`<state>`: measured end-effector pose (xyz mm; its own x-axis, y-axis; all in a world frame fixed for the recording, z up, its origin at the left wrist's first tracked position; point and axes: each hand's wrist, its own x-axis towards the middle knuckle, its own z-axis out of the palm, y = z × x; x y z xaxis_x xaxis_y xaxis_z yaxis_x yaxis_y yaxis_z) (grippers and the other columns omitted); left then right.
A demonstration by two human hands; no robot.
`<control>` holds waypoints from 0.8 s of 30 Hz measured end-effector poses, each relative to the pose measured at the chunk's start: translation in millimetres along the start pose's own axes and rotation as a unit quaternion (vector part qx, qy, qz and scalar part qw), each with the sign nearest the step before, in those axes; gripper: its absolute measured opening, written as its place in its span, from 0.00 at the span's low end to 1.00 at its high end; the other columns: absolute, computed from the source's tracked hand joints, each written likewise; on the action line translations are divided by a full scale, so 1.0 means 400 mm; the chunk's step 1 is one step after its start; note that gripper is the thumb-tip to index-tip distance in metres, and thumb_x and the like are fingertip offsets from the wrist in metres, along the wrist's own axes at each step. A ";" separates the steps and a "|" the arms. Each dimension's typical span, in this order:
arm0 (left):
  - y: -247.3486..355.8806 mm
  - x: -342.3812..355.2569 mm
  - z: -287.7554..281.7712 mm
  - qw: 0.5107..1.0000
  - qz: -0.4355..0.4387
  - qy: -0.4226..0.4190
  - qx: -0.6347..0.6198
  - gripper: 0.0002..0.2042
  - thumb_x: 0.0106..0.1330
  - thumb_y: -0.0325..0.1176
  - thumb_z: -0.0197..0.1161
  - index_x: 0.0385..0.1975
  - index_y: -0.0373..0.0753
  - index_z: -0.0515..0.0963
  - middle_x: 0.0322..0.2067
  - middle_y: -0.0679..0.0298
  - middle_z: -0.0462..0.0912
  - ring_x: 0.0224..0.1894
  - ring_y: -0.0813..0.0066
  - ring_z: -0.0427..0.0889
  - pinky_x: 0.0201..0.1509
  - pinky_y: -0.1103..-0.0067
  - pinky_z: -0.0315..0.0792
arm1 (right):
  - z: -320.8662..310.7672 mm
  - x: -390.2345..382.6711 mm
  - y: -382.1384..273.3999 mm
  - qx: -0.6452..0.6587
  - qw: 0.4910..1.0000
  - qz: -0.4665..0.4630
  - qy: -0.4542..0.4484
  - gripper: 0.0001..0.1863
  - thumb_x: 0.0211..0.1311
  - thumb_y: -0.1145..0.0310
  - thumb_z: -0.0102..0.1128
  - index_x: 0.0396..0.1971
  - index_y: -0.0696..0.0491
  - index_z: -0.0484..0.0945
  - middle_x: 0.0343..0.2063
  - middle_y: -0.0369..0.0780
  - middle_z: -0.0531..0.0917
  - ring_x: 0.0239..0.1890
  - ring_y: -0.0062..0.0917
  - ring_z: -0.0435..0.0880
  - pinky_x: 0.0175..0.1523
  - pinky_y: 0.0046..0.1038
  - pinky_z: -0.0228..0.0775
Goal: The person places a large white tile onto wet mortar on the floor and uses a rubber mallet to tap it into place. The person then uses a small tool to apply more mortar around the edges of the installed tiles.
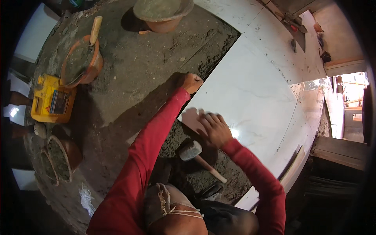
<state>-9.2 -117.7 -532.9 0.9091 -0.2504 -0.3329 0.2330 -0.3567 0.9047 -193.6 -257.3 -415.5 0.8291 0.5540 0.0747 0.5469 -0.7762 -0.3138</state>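
Here a large white marble-look tile point(250, 94) lies flat on a bed of grey mortar point(156, 66), its far and right sides close against other white tiles point(274, 23) already on the floor. The left hand point(191, 82) sits at the tile's left edge, fingers curled tight into a fist around that edge. The right hand point(213, 128) lies palm down on the tile's near corner, fingers spread flat and holding nothing. Both arms wear red sleeves point(156, 137).

Just below the right hand, on the bare mortar beside the tile's near edge, a rubber mallet point(192, 150) lies with its pale wooden handle pointing toward the lower right. A dark shoe point(211, 191) shows beneath it.

Farther left, an orange bucket point(80, 62) of mortar stands with a wooden handle point(95, 29) sticking up from it, and a yellow canister point(53, 100) lies just beside it. Another mortar-filled orange pan point(60, 158) sits lower left, and a shallow basin point(162, 13) stands at the top. Small tools point(293, 27) lie on the far tiles.
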 end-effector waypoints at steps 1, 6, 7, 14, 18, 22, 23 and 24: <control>0.017 0.001 -0.001 1.000 0.010 -0.001 -0.003 0.11 0.57 0.36 0.65 0.29 0.33 0.83 0.19 0.64 0.80 0.17 0.80 0.77 0.20 0.80 0.70 | 0.016 0.064 0.043 0.021 0.999 -0.041 -0.028 0.21 0.64 0.58 0.55 0.50 0.56 0.72 0.53 0.44 0.74 0.59 0.37 0.70 0.62 0.40 0.61; 0.008 0.037 -0.059 0.999 0.001 -0.038 -0.024 0.10 0.56 0.34 0.68 0.31 0.33 0.84 0.23 0.62 0.84 0.24 0.76 0.81 0.29 0.77 0.74 | 0.076 0.237 0.146 -0.084 0.992 -0.066 -0.072 0.23 0.64 0.48 0.51 0.46 0.50 0.78 0.51 0.42 0.76 0.57 0.31 0.71 0.64 0.41 0.59; 0.008 0.036 -0.054 0.998 0.034 -0.045 -0.010 0.10 0.55 0.35 0.68 0.29 0.32 0.84 0.24 0.61 0.85 0.27 0.73 0.83 0.34 0.75 0.76 | 0.077 0.240 0.158 -0.082 0.992 -0.064 -0.077 0.23 0.64 0.48 0.51 0.46 0.50 0.78 0.51 0.42 0.76 0.57 0.31 0.71 0.64 0.41 0.59; 0.009 0.062 -0.033 0.998 0.040 -0.043 0.014 0.11 0.56 0.35 0.69 0.32 0.33 0.85 0.30 0.59 0.87 0.31 0.77 0.83 0.37 0.78 0.75 | 0.101 0.271 0.178 -0.098 0.987 -0.065 -0.108 0.39 0.56 0.32 0.49 0.49 0.56 0.77 0.53 0.46 0.75 0.61 0.37 0.67 0.64 0.43 0.55; 0.037 0.078 -0.033 0.996 -0.021 -0.060 0.058 0.11 0.56 0.35 0.68 0.32 0.33 0.85 0.29 0.59 0.87 0.30 0.77 0.83 0.37 0.78 0.75 | 0.121 0.272 0.197 -0.116 0.989 -0.069 -0.055 0.48 0.49 0.26 0.48 0.50 0.59 0.76 0.52 0.50 0.75 0.62 0.40 0.65 0.63 0.42 0.54; 0.049 0.078 -0.037 0.995 0.022 -0.088 0.038 0.12 0.57 0.36 0.68 0.33 0.33 0.85 0.28 0.59 0.86 0.29 0.78 0.83 0.34 0.79 0.75 | 0.066 0.298 0.182 -0.087 0.990 -0.095 -0.056 0.47 0.48 0.26 0.51 0.46 0.61 0.76 0.53 0.51 0.73 0.61 0.42 0.65 0.60 0.42 0.57; 0.050 0.069 -0.043 0.994 0.028 -0.077 0.066 0.12 0.57 0.36 0.68 0.34 0.33 0.84 0.27 0.59 0.86 0.28 0.78 0.82 0.32 0.79 0.74 | 0.034 0.310 0.165 -0.078 0.987 -0.065 -0.127 0.48 0.47 0.27 0.51 0.47 0.61 0.76 0.53 0.51 0.74 0.62 0.42 0.65 0.62 0.41 0.55; 0.050 0.061 -0.053 0.995 0.023 -0.077 0.065 0.12 0.57 0.36 0.68 0.34 0.33 0.84 0.27 0.59 0.86 0.28 0.78 0.82 0.32 0.79 0.74 | 0.023 0.316 0.155 -0.068 0.977 -0.035 -0.199 0.48 0.46 0.27 0.52 0.48 0.61 0.77 0.53 0.51 0.75 0.63 0.41 0.65 0.64 0.41 0.54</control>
<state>25.0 -112.0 -517.2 0.8512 -0.4008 -0.3388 0.1370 -0.4535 0.8806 -56.1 -232.6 -434.3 0.6937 0.6590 -0.2907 0.6330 -0.7504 -0.1903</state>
